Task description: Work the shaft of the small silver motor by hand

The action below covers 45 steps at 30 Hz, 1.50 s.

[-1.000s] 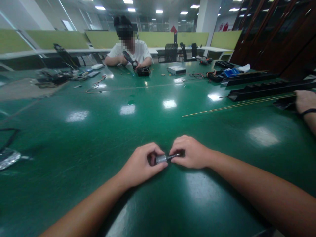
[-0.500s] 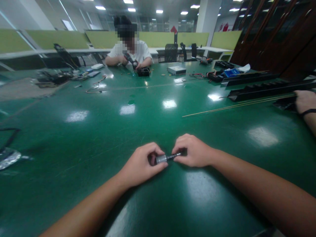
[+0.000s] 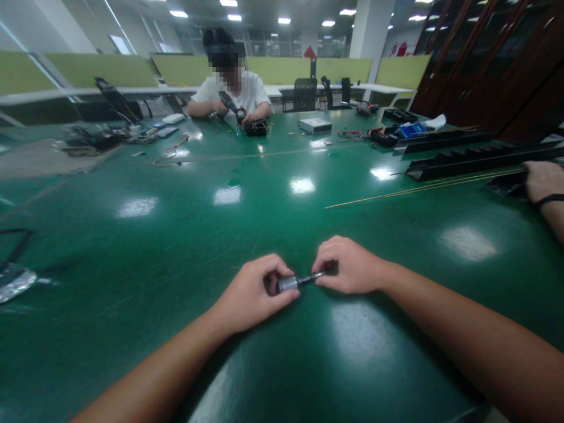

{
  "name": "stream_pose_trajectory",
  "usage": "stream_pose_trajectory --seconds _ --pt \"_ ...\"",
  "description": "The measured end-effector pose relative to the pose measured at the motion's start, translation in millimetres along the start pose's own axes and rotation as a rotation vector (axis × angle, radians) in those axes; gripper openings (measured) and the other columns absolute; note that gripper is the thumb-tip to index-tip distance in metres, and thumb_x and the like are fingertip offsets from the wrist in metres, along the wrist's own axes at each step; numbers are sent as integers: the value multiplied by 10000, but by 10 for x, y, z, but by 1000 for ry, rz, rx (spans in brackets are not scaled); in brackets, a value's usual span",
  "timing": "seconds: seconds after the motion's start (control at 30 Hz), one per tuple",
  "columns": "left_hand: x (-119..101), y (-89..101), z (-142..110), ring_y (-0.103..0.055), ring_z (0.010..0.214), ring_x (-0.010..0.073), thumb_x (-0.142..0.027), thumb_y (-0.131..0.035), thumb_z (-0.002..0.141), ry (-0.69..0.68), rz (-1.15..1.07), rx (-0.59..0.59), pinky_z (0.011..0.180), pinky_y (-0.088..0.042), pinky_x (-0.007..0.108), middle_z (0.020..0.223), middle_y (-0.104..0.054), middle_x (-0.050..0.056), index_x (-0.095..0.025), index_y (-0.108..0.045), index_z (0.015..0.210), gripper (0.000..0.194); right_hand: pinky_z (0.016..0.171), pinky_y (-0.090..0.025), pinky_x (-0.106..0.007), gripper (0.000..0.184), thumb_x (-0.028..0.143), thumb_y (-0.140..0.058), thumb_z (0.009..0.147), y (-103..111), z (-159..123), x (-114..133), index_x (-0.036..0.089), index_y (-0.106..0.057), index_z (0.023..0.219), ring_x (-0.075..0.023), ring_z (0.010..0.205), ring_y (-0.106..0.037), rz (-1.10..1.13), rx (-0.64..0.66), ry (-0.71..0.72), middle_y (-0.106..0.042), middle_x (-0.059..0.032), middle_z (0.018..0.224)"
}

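Observation:
Low over the green table (image 3: 185,241), my left hand (image 3: 253,291) is closed around a small silver cylinder (image 3: 288,283), gripping it between thumb and fingers. From the cylinder's right end runs a thin dark stem (image 3: 305,279) with a shiny tip part. My right hand (image 3: 348,267) pinches the far end of that stem between thumb and forefinger. The cylinder and stem lie in one line between the two hands. What kind of part it is I cannot make out, and its left end is hidden in my left hand.
Opposite sits a person (image 3: 233,88) handling a dark tool over a black part. At the right edge, another person's hand (image 3: 545,183) rests by thin yellowish rods (image 3: 374,198) and black channels (image 3: 467,164). Cables and electronic parts (image 3: 97,138) lie at the far left.
My right hand has shifted slightly to the right and up along the stem, showing a little more of it. My left hand has stayed in place.

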<state>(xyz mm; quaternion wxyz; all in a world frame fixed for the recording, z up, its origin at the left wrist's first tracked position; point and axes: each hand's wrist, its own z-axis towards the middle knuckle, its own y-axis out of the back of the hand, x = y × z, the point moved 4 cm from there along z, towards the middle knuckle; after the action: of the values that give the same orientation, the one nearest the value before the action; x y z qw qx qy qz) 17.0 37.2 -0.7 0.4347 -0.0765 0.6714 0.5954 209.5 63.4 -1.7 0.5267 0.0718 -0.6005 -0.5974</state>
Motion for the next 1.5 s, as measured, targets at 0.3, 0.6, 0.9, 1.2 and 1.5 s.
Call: stream_pose_trajectory --seconds 0.3,0.6,0.9,1.2,1.5 --pt "-1 -6 4 -572 637 133 -299 -707 780 14 0 3 582 -437 236 791 -633 14 -164 -620 855 178 700 -455 -263 74 191 -723 722 53 -6 -79 168 -731 792 -135 703 -612 35 40 -51 -689 -18 753" --pt "7 -6 -7 -572 649 136 -311 -703 788 -4 18 0 589 -435 235 795 -631 11 -170 -619 862 181 662 -468 -248 91 193 -724 717 144 -42 -176 162 -740 800 -130 698 -610 92 96 -128 -684 -22 767" --pt "19 -2 -23 -556 635 133 -318 -703 788 -3 20 -8 582 -426 233 776 -616 6 -168 -613 865 191 622 -466 -232 90 195 -714 712 175 -61 -268 143 -727 783 -117 664 -596 129 111 -190 -682 -19 750" --pt "15 -1 -14 -565 651 139 -318 -705 790 2 23 2 593 -431 244 788 -617 10 -163 -620 863 192 624 -468 -233 95 204 -715 723 177 -55 -250 142 -730 793 -120 665 -596 144 144 -202 -682 -18 751" --pt "-27 1 13 -590 729 152 -270 -742 766 -71 -38 -13 660 -455 258 825 -625 16 -158 -637 852 176 658 -417 -243 116 258 -713 791 -139 94 76 162 -740 852 -128 704 -592 55 42 2 -678 -22 763"
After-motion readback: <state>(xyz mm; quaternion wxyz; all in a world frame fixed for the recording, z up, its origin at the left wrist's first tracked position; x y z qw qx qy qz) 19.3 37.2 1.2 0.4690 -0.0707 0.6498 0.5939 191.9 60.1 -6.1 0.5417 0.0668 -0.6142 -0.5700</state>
